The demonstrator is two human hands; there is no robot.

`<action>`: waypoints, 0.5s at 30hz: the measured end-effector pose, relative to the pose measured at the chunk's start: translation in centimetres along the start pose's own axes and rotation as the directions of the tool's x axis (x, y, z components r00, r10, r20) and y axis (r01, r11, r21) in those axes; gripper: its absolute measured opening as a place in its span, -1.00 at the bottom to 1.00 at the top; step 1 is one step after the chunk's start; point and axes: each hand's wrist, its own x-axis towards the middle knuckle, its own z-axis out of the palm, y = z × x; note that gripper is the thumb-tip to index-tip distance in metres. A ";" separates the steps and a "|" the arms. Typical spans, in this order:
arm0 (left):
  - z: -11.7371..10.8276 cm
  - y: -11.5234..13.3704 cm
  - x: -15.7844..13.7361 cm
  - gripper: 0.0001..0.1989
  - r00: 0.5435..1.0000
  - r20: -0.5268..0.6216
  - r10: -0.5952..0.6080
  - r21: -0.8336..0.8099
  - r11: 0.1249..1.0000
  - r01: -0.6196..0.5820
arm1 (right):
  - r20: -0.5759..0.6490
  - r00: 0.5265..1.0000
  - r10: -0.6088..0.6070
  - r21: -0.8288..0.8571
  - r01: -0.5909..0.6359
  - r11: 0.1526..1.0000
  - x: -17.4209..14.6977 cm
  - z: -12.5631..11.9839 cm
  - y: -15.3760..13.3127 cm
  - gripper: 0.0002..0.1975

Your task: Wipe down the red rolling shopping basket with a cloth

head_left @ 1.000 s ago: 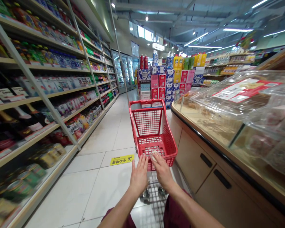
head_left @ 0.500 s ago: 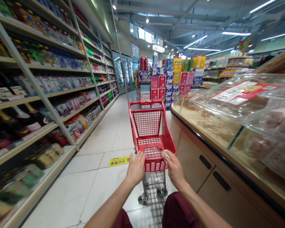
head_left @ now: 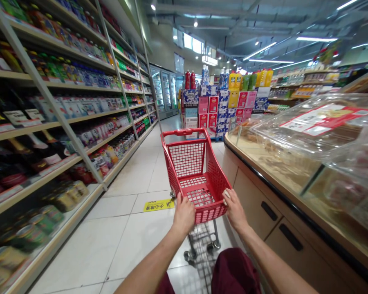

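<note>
Red cart (head_left: pixel 209 184) stands lengthwise ahead, handle (head_left: pixel 185 132) end farthest.

The right hand (head_left: pixel 234 209) is covering most of a pale wad (head_left: pixel 226 193); near left, cans (head_left: pixel 7 255) are appearing blurred and edge-cropped.

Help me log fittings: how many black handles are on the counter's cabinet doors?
2. Both are on the counter, right of the right hand: one farther handle and one nearer handle, lower in view. Others may be hidden along the front.
</note>
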 end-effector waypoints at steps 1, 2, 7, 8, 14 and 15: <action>-0.1 1.0 -0.1 -0.72 1.000 -0.006 0.022 -0.009 1.000 -0.023 | 0.004 1.000 0.011 -0.003 -0.011 1.000 0.3 -0.4 1.1 -0.58; -0.1 1.8 -0.3 -0.73 0.998 -0.015 0.053 -0.029 0.998 -0.053 | 0.005 1.000 0.027 -0.008 -0.027 1.000 0.6 -0.8 2.1 -0.58; -0.2 1.2 -0.3 -0.63 0.992 -0.083 0.095 -0.120 0.987 -0.105 | -0.038 0.994 0.102 -0.044 -0.103 0.994 0.8 -2.9 2.9 -0.57; -0.1 0.5 -0.2 -0.58 0.995 -0.081 0.051 -0.101 0.993 -0.059 | -0.037 0.995 0.092 -0.046 -0.093 0.995 0.3 -3.2 1.7 -0.58; 0.6 -0.9 0.1 -0.51 0.998 -0.052 -0.024 -0.076 0.997 0.020 | 0.011 1.000 -0.021 -0.029 0.022 0.999 -3.9 -3.5 -7.7 -0.58; 0.6 -0.8 0.1 -0.50 0.998 -0.056 -0.030 -0.086 0.996 0.026 | 0.004 1.000 -0.020 -0.023 0.020 1.000 -4.1 -3.6 -8.0 -0.58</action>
